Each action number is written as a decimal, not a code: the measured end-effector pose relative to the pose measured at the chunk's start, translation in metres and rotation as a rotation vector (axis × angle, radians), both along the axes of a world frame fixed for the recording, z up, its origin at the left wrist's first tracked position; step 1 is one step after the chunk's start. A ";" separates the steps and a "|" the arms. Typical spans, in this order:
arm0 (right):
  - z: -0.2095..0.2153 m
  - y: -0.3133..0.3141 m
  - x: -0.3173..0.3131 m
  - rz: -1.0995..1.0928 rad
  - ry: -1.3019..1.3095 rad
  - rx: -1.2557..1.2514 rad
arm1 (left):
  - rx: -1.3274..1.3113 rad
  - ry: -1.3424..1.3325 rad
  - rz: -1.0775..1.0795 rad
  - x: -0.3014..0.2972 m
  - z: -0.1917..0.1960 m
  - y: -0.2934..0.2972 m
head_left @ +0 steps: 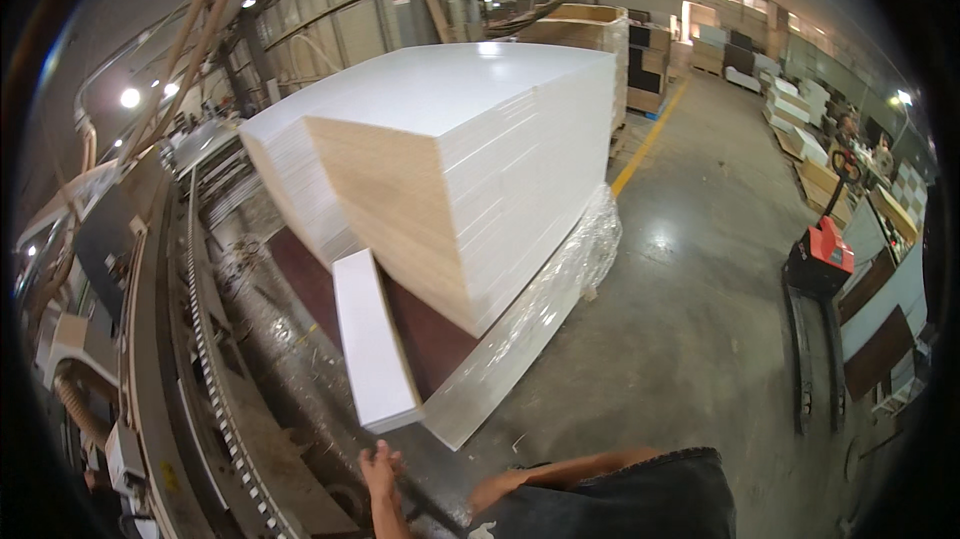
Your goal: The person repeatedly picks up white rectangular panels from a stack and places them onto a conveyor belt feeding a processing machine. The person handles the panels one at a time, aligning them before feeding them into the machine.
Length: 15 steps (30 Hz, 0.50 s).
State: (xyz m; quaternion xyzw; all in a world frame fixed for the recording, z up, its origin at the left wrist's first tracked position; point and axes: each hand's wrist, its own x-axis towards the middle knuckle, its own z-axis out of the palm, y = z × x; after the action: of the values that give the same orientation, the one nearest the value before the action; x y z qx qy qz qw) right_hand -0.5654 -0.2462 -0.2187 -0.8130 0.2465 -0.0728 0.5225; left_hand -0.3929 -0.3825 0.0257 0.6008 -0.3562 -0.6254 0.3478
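My left hand [380, 469] is raised just short of the near end of a narrow stack of white boards [377, 344], its fingers apart and nothing in them. A small gap seems to separate the fingertips from the boards. My right hand [490, 492] hangs close to my dark clothing, smeared by motion, so its fingers cannot be made out. The narrow stack lies on a dark red base board [430, 344], beside a tall pile of large white panels [530, 169] with pale wood-coloured edges. Crumpled clear plastic wrap [590, 249] lies along the pile's right foot.
A long machine with a toothed rail [205, 349] runs along my left. On the right stands a red and black pallet truck [822, 259] with its forks toward me. Stacked boards [800, 109] line the far right, and a yellow floor line [650, 144] runs past the pile.
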 end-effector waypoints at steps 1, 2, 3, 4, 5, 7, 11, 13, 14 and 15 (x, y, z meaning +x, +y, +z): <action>-0.017 0.010 -0.026 -0.067 -0.141 -0.104 | 0.015 -0.089 0.041 -0.017 -0.006 -0.020; -0.015 0.013 -0.043 -0.083 -0.145 -0.124 | 0.018 -0.119 0.144 -0.041 0.003 -0.027; -0.013 0.018 -0.067 -0.107 -0.141 -0.145 | 0.020 -0.147 0.245 -0.066 0.013 -0.033; 0.011 0.012 -0.060 -0.031 -0.034 -0.097 | -0.021 -0.178 0.243 -0.057 0.001 -0.045; 0.069 0.013 -0.057 -0.081 0.006 -0.040 | -0.053 -0.201 0.263 -0.029 -0.028 -0.061; 0.197 0.028 -0.079 -0.256 0.110 0.098 | -0.072 -0.216 0.298 -0.026 -0.049 -0.068; 0.163 0.036 -0.093 -0.378 0.219 0.114 | -0.099 -0.241 0.369 -0.073 -0.042 -0.053; 0.156 0.037 -0.095 -0.366 0.251 0.145 | -0.110 -0.246 0.400 -0.081 -0.035 -0.043; 0.150 0.036 -0.096 -0.358 0.246 0.149 | -0.108 -0.181 0.422 -0.088 -0.030 -0.039; 0.143 0.035 -0.096 -0.350 0.241 0.153 | -0.071 -0.151 0.437 -0.095 -0.024 -0.036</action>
State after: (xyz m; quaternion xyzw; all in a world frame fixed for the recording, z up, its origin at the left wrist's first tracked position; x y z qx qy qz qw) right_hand -0.6617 -0.2115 -0.0754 -0.7186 0.4491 -0.0457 0.5290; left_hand -0.4880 -0.4190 0.0017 0.6961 -0.2644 -0.4754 0.4685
